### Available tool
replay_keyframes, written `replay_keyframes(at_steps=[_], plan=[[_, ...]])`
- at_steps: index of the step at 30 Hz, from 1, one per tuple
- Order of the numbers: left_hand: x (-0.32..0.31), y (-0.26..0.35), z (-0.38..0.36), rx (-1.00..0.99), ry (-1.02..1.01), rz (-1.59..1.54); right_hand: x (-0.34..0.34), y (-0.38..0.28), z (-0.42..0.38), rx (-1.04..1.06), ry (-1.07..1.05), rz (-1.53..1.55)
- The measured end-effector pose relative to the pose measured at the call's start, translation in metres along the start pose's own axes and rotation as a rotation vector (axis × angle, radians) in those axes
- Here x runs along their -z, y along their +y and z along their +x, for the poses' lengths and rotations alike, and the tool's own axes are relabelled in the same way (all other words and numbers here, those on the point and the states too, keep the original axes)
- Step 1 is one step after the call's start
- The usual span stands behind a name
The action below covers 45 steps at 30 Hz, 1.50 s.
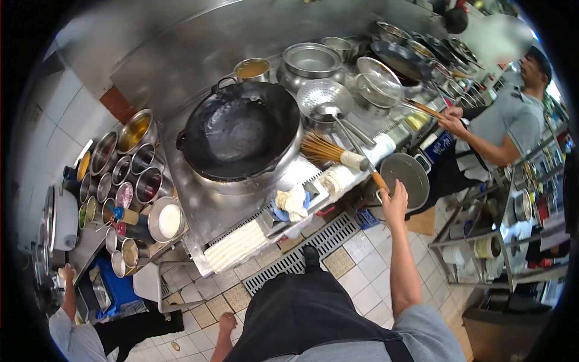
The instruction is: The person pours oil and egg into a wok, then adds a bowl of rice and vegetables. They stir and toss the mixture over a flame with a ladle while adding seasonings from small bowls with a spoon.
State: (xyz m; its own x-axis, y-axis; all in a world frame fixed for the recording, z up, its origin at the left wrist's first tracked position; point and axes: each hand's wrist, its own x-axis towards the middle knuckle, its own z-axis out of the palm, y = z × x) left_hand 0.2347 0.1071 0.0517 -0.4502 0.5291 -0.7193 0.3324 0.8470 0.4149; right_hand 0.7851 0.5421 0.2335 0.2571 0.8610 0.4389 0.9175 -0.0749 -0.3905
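Note:
My right hand [395,202] is closed round the wooden end of a long-handled ladle [379,181]. The ladle's metal bowl lies over a perforated strainer [319,92]. Just beyond that hand is a deep grey pot [407,172]. A bamboo wok brush [332,149] lies beside the ladle shaft. My left hand [227,323] hangs low by my apron, fingers curled, with nothing visible in it. In front of me a large black wok [241,130] sits on the steel stove [199,223]; its inside has a wet sheen.
Seasoning bowls and bottles crowd the left counter, with a bowl of white contents [166,220] nearest. Folded cloths [238,244] line the stove's front edge. A co-worker [506,120] on the right holds a wire skimmer [380,81]. Another person's arm [69,295] shows at lower left.

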Motion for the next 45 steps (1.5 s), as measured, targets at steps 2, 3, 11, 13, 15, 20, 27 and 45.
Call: replay_keyframes(at_steps=[2, 3, 11, 13, 15, 20, 27, 45], plan=[[-0.033, -0.008, -0.027, 0.024, 0.01, -0.084, -0.003, -0.006, 0.039, -0.065, -0.271, 0.073], [-0.058, -0.036, -0.016, -0.012, 0.034, 0.342, -0.002, -0.008, 0.056, -0.138, -0.54, 0.12], [-0.132, -0.06, -0.053, -0.134, -0.003, -0.042, -0.047, -0.005, 0.124, -0.178, -0.775, 0.504], [-0.108, 0.006, -0.065, 0.198, 0.04, -0.206, -0.035, -0.039, 0.128, -0.163, -0.766, 0.498], [-0.102, 0.01, -0.061, 0.177, 0.056, -0.184, -0.019, -0.093, 0.126, -0.16, -0.769, 0.601], [-0.068, 0.012, -0.044, 0.271, -0.018, -0.224, -0.017, -0.262, 0.07, -0.177, -1.005, 1.08], [-0.021, -0.054, 0.02, 0.271, 0.149, -0.585, -0.065, -0.529, 0.012, 0.035, -1.378, 1.293], [0.004, -0.089, -0.057, 0.471, 0.191, -0.652, -0.213, -0.736, -0.006, -0.591, -1.751, 1.451]])
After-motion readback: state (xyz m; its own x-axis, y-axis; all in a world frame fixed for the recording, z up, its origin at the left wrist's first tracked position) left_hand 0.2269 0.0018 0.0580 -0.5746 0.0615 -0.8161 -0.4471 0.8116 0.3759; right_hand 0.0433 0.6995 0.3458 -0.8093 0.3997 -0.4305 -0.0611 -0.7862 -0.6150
